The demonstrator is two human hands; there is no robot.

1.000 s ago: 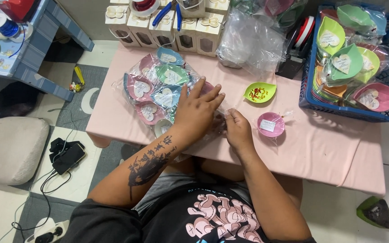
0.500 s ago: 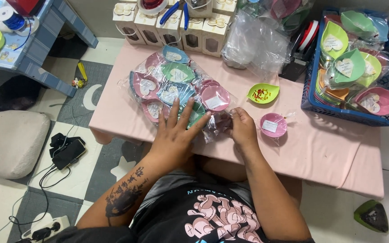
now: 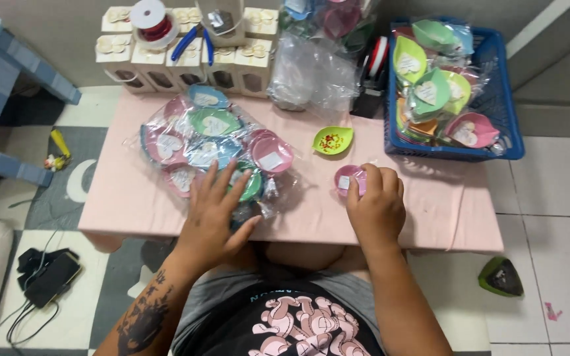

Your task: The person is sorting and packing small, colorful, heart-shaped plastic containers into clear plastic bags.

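The person wears a black T-shirt with a pink-and-white cartoon print across the chest and small teal lettering above it. Both forearms are bare. The left forearm carries a dark tattoo of branching, leafy shapes.

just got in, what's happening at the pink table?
A person sits at a low pink table. Their left hand lies flat, fingers spread, on a clear bag of small coloured dishes. Their right hand is on a loose pink dish, fingers curled over it. A green leaf-shaped dish with red bits in it sits just beyond. To the right, a blue basket holds more wrapped dishes; small white boxes line the far edge.
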